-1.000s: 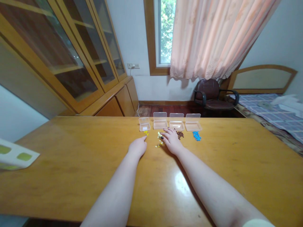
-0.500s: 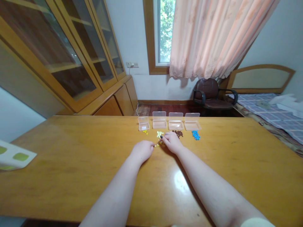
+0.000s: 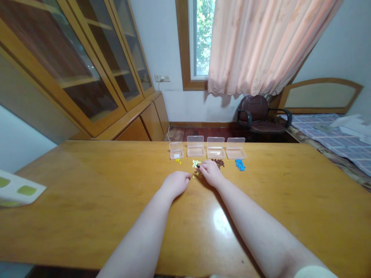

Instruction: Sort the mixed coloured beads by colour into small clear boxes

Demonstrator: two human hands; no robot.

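My left hand (image 3: 176,182) rests low over the table, fingers drawn together at a few small yellow and white pieces (image 3: 194,177). Opposite it, my right hand (image 3: 211,173) curls over the same little mixed group; its thumb has a dark nail. What either hand pinches is too small to make out. Just beyond my fingers lies a pile of pale yellow-green pieces (image 3: 196,163). Brown pieces (image 3: 219,163) show partly behind my right hand. Blue pieces (image 3: 240,165) form a pile farther right, and a few yellow pieces (image 3: 178,161) lie to the left.
Along the far edge of the wooden table (image 3: 101,185) stand a small clear plastic box (image 3: 176,154) and three larger ones (image 3: 195,151), lids raised. A white object with green patches (image 3: 23,189) is at the left edge. A chair (image 3: 255,116) stands beyond the table.
My left hand has edged slightly right, closer to the small mixed pieces. My right hand stays nearly where it was, and the piles look the same.
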